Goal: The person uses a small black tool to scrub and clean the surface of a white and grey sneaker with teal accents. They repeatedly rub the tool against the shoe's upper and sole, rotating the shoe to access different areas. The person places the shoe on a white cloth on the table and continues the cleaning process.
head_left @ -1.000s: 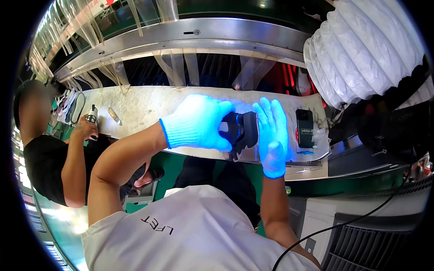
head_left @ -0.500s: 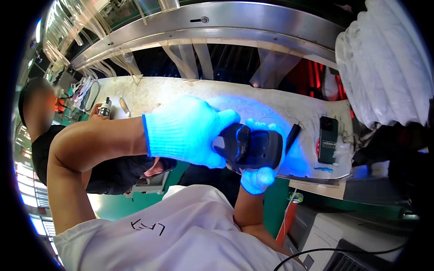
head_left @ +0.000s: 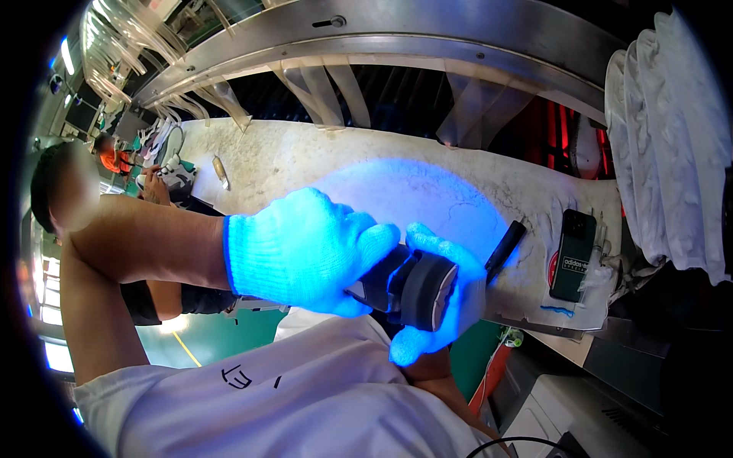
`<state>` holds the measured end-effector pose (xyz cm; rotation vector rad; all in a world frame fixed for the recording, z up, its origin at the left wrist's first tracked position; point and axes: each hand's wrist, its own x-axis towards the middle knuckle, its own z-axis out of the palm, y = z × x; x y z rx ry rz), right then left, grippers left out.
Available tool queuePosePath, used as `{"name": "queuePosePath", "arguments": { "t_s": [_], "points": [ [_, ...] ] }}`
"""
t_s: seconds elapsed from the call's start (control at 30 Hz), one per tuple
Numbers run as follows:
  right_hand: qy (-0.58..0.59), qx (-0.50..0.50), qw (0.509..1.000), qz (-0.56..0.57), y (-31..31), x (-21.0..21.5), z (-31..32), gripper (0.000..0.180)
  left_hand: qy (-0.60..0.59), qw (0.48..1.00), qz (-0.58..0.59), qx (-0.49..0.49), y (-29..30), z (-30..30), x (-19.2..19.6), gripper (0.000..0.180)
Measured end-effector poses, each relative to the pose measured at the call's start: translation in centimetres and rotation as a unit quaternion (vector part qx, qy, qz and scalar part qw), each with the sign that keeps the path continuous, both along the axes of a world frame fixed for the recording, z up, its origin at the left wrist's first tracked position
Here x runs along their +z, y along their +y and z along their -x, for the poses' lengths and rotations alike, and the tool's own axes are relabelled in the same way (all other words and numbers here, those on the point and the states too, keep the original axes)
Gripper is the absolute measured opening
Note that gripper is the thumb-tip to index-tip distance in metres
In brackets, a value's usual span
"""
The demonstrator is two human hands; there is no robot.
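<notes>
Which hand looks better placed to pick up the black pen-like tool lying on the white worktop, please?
Probably the right hand: the black pen-like tool lies just beyond its fingertips, while the left hand sits farther away, wrapped over the dark shoe-like object.

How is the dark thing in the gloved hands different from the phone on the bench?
The dark shoe is gripped by the left hand and right hand; the phone lies untouched on the workbench. The shoe is bulky and rounded; the phone is flat. Both are dark.
</notes>
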<state>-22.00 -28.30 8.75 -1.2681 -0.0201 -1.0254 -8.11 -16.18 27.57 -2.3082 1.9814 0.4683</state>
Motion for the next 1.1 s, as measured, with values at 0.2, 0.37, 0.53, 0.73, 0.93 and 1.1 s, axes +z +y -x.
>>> {"name": "queuePosePath", "arguments": {
  "t_s": [0.2,0.37,0.53,0.73,0.93,1.1],
  "points": [
    [0.006,0.068,0.998,-0.016,-0.2,1.4,1.0,0.145,0.037,0.999,0.017,-0.032,-1.4,0.3,-0.2,0.053],
    [0.034,0.061,0.995,-0.068,0.0,2.1,3.0,0.139,0.024,0.998,0.039,-0.051,-1.8,1.5,-0.9,0.054],
    [0.081,0.028,0.982,-0.171,1.5,3.7,4.2,0.124,0.097,0.990,0.064,-0.080,-1.8,1.0,-2.1,0.042],
    [0.025,-0.030,0.997,-0.069,1.2,1.6,3.4,0.092,0.091,0.991,0.075,-0.067,-2.1,2.2,0.1,0.035],
    [0.019,-0.057,0.998,-0.037,2.5,2.6,3.2,0.080,0.070,0.991,0.102,-0.057,-1.0,2.6,0.2,0.032],
    [0.013,-0.062,0.998,-0.003,2.6,2.6,3.5,0.074,0.071,0.994,0.062,-0.050,-0.1,2.3,0.0,0.031]
  ]
}}
